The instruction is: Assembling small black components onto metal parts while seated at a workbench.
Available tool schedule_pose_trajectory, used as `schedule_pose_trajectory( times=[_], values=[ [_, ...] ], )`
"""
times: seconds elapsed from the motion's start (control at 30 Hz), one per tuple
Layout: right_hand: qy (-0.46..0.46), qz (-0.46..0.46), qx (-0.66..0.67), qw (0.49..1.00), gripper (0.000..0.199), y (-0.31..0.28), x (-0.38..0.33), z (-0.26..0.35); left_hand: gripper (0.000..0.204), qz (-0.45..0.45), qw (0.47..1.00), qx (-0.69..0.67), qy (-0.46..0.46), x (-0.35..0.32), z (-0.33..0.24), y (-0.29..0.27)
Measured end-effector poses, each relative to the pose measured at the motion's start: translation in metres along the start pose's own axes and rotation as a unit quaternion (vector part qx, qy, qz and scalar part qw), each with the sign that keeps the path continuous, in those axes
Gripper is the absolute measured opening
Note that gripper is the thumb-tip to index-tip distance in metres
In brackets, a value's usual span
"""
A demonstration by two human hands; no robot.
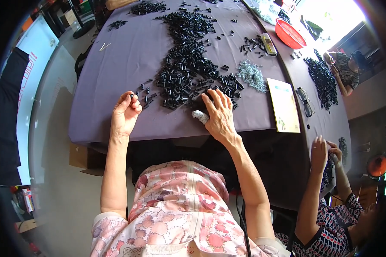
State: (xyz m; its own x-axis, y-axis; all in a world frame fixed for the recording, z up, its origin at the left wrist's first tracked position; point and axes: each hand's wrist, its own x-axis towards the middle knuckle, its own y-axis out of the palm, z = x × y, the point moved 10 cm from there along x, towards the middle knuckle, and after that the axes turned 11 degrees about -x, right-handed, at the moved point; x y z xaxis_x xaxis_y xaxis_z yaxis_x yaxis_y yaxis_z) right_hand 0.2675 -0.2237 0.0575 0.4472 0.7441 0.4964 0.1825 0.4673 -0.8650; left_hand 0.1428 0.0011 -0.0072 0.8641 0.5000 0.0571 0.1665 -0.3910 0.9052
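So the left hand [125, 115] is lifted a bit off the purple cloth-covered table [116, 77], fingers curled in, pinching one small black cylindrical plastic piece [132, 97] between thumb and fingertips. The right hand [218, 115] is spread flat and wide, palm down, fingers reaching into the near edge of the big heap of small black plastic tube pieces [186, 64] that runs up the middle of the table. Its thumb has a grey-white wrap [200, 116] on it. Can't tell if anything is actually under that palm.

A few loose black pieces [146, 97] lie scattered between the two hands, just beside the heap. To the right of the heap there's a small pile of thin silvery metal bits [251, 75], then a yellow-green paper booklet [284, 105] and a pair of dark-framed glasses [305, 101]. Further back sits a red round plastic basket [290, 34]. At the lower right another person's hands [326, 150] are raised close together at the table edge.
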Motion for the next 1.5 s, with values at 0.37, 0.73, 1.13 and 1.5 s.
schedule_pose_trajectory(
  times=[0.37, 0.73, 1.13, 1.5],
  values=[
    [0.066, -0.019, -0.015, 0.998, 0.044, -0.002, -0.006, -0.013, 0.014, 0.004, 1.0, 0.001, 0.0, 0.0, 0.001, 0.002],
    [0.026, -0.052, 0.032, 0.998, 0.04, -0.01, 0.025, -0.012, 0.013, 0.0, 1.0, 0.005, 0.003, 0.0, -0.002, -0.003],
    [-0.03, 0.048, -0.038, 0.998, 0.016, 0.022, 0.059, 0.007, 0.01, -0.023, 0.999, 0.026, 0.021, -0.001, 0.001, 0.0],
    [-0.018, -0.012, 0.055, 0.998, 0.035, -0.003, 0.044, 0.01, 0.012, -0.017, 0.995, 0.092, 0.033, -0.011, 0.017, 0.035]
  ],
)
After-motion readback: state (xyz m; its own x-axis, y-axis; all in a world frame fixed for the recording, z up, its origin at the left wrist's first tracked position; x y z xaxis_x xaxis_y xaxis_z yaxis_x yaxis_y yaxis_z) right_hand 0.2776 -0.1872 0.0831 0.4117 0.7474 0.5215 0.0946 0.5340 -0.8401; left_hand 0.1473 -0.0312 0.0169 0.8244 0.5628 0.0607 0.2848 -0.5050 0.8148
